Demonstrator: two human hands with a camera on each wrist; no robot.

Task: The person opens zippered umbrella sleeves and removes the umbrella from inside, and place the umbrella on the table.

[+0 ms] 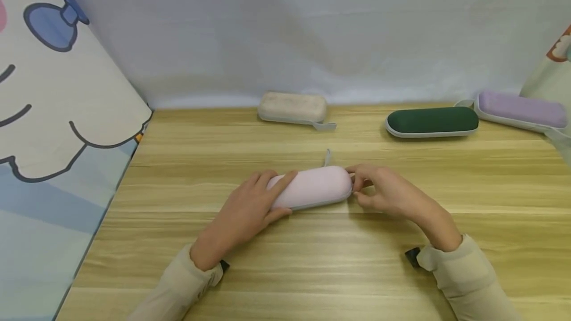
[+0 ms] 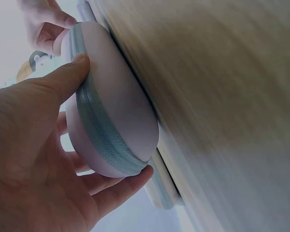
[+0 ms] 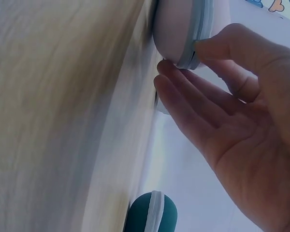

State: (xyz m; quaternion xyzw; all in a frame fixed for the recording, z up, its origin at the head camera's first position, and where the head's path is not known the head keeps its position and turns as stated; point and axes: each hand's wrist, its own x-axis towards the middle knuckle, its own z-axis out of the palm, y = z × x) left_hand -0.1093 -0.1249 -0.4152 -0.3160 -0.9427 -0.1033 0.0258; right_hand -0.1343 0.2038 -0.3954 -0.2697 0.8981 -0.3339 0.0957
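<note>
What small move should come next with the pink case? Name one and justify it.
Probably draw the right hand along the zipper, starting from the end it touches. The pink case looks closed, with no gap in the visible seam, and the left hand grips the opposite end, which should steady it against the pull.

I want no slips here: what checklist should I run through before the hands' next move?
1. Left hand holding the pink case: ok.
2. Right hand touching its other end: ok.
3. Zipper closed near the left hand: ok.
4. Zipper pull gripped: cannot tell; none shows clearly.
5. Beige case, green case and purple case apart from the pink one: ok.
</note>
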